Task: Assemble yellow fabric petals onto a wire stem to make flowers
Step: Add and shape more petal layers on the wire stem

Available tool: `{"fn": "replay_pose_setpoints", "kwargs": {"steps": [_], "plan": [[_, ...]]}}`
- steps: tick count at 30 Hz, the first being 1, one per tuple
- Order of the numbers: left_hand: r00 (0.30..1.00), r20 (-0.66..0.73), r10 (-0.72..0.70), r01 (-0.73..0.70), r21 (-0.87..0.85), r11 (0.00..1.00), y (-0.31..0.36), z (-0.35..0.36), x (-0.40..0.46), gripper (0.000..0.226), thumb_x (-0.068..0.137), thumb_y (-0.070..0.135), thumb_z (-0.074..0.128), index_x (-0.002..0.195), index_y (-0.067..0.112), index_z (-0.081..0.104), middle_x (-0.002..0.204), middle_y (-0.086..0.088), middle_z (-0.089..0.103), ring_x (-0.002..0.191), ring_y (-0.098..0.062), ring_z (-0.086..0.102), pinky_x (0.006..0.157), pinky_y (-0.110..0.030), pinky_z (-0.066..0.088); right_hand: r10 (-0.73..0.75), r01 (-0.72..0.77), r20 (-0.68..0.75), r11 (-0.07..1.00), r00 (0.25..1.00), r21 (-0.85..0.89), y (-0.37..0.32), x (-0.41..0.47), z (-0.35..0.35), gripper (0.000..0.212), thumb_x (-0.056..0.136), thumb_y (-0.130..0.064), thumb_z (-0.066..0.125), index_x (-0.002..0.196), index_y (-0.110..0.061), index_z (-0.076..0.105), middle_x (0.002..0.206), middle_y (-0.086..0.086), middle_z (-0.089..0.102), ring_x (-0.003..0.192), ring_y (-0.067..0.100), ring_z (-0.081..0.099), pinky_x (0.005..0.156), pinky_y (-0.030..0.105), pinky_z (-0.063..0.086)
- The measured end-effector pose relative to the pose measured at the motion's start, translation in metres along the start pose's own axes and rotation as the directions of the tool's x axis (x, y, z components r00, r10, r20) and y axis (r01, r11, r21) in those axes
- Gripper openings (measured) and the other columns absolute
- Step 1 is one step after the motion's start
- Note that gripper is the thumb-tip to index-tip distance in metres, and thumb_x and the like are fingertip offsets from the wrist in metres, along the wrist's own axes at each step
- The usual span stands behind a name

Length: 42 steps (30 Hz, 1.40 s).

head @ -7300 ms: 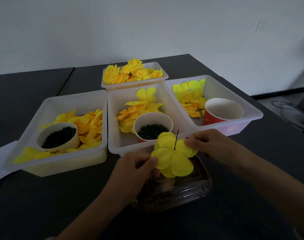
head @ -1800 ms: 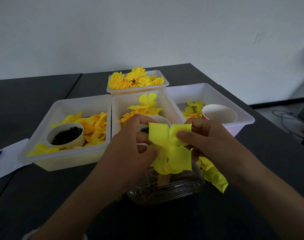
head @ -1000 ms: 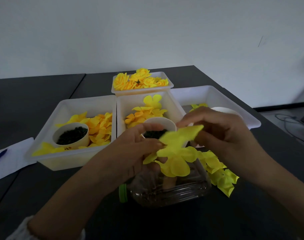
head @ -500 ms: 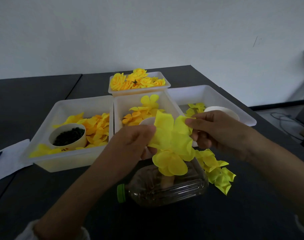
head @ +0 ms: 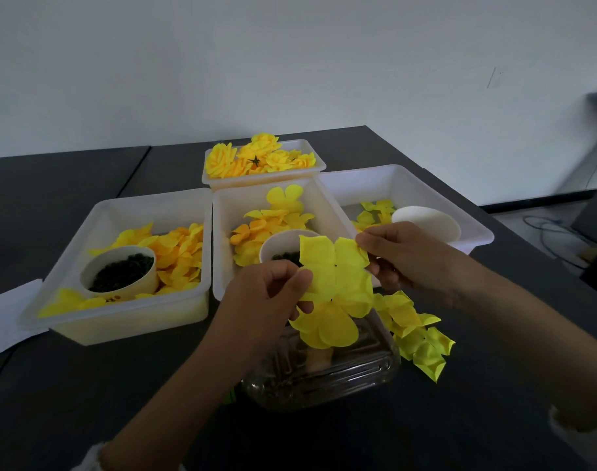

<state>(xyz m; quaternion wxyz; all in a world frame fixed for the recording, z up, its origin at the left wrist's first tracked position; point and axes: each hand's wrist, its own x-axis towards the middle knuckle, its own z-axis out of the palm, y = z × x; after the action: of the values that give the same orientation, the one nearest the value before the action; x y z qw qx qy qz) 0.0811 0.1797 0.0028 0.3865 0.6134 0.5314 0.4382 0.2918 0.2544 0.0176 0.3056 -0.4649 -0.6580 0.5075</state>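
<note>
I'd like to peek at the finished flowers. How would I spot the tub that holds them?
Start at the three white tubs in a row on the dark table. Behind the middle tub sits a smaller white tub, farthest from the person. It alone holds full yellow flowers, not loose petals, and has no cup.

1. One view only is given, taken from the head, so nothing is shared with a second view.
2. It is aimed forward and down across a dark table (head: 69, 396).
3. Both forearms are seen close below; white trays (head: 127, 314) and a wall lie beyond.
</note>
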Motion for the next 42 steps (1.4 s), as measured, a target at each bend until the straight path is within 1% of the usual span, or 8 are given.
{"fn": "replay_pose_setpoints", "kwargs": {"steps": [3, 6, 9, 14, 26, 36, 39, 42], "plan": [[0.999, 0.033, -0.009, 0.010, -0.052, 0.999, 0.003, -0.001, 0.000, 0.021, 0.093, 0.022, 0.059, 0.076, 0.014, 0.067, 0.060, -0.005, 0.069, 0.060, -0.004, 0.067, 0.047, -0.011, 0.042, 0.003, -0.004, -0.048, 1.000, 0.999, -0.025, -0.003, 0.007, 0.001, 0.041, 0.100, -0.028, 0.048, 0.064, -0.010, 0.052, 0.053, 0.001, 0.047, 0.041, 0.011, 0.035, 0.040, 0.020, 0.031], [0.999, 0.047, 0.010, -0.004, -0.113, 0.994, 0.009, -0.003, -0.002, 0.021, 0.085, 0.030, 0.060, 0.074, 0.013, 0.067, 0.056, 0.001, 0.067, 0.067, -0.011, 0.071, 0.045, -0.009, 0.041, -0.021, 0.021, -0.075, 1.000, 0.997, 0.000, -0.006, 0.010, 0.003, 0.041, 0.100, -0.028, 0.049, 0.064, -0.010, 0.051, 0.053, 0.002, 0.047, 0.042, 0.012, 0.034, 0.042, 0.021, 0.031], [0.998, 0.048, 0.027, -0.022, -0.096, 0.995, 0.012, -0.004, -0.002, 0.027, 0.079, 0.038, 0.058, 0.077, 0.014, 0.068, 0.058, 0.006, 0.069, 0.065, -0.011, 0.070, 0.045, -0.008, 0.040, -0.052, 0.054, -0.089, 0.998, 0.995, 0.020, -0.005, 0.011, 0.004, 0.046, 0.100, -0.028, 0.049, 0.056, -0.017, 0.054, 0.052, 0.001, 0.047, 0.042, 0.011, 0.035, 0.042, 0.021, 0.032], [0.999, 0.040, 0.007, -0.007, 0.001, 1.000, 0.004, -0.007, 0.002, 0.023, 0.091, 0.023, 0.060, 0.078, 0.007, 0.071, 0.063, 0.003, 0.072, 0.051, 0.000, 0.057, 0.052, -0.012, 0.046, -0.041, 0.040, -0.047, 0.999, 0.998, -0.012, 0.004, 0.015, 0.009, 0.051, 0.099, -0.029, 0.050, 0.049, -0.024, 0.057, 0.050, -0.003, 0.047, 0.040, 0.011, 0.034, 0.042, 0.020, 0.031], [0.999, 0.020, 0.038, -0.040, 0.090, 0.995, 0.003, -0.002, 0.005, 0.035, 0.092, 0.033, 0.058, 0.063, 0.017, 0.066, 0.053, 0.008, 0.064, 0.048, -0.004, 0.046, 0.051, -0.016, 0.041, -0.041, 0.042, -0.077, 0.999, 0.996, 0.010, 0.014, 0.017, 0.007, 0.045, 0.100, -0.029, 0.050, 0.055, -0.021, 0.057, 0.052, -0.002, 0.046, 0.043, 0.011, 0.033, 0.042, 0.020, 0.030], [0.998, 0.042, -0.043, 0.021, 0.412, 0.911, -0.015, 0.001, -0.007, 0.038, 0.091, 0.039, 0.061, 0.056, 0.026, 0.061, 0.047, 0.016, 0.057, 0.047, 0.002, 0.052, 0.053, -0.017, 0.036, -0.093, 0.063, -0.084, 0.950, 0.992, -0.304, 0.038, 0.018, 0.023, 0.043, 0.096, -0.023, 0.057, 0.053, -0.018, 0.050, 0.045, -0.008, 0.046, 0.038, -0.002, 0.042, 0.043, 0.007, 0.034], [0.999, 0.016, -0.037, 0.025, 0.488, 0.872, -0.016, 0.005, -0.009, 0.037, 0.091, 0.044, 0.060, 0.058, 0.026, 0.063, 0.054, 0.013, 0.062, 0.053, 0.000, 0.057, 0.058, -0.027, 0.047, -0.112, 0.062, -0.103, 0.917, 0.988, -0.395, 0.045, 0.017, 0.028, 0.042, 0.096, -0.026, 0.057, 0.054, -0.021, 0.050, 0.051, -0.008, 0.045, 0.044, -0.001, 0.045, 0.051, 0.013, 0.036], [0.997, 0.039, -0.070, 0.037, 0.553, 0.832, -0.018, 0.008, -0.012, 0.035, 0.091, 0.046, 0.059, 0.062, 0.028, 0.063, 0.056, 0.010, 0.061, 0.058, -0.002, 0.059, 0.063, -0.030, 0.052, -0.094, 0.041, -0.114, 0.916, 0.989, -0.399, 0.050, 0.012, 0.029, 0.036, 0.096, -0.026, 0.056, 0.061, -0.018, 0.056, 0.061, -0.001, 0.055, 0.057, 0.008, 0.057, 0.059, 0.024, 0.050]]}}
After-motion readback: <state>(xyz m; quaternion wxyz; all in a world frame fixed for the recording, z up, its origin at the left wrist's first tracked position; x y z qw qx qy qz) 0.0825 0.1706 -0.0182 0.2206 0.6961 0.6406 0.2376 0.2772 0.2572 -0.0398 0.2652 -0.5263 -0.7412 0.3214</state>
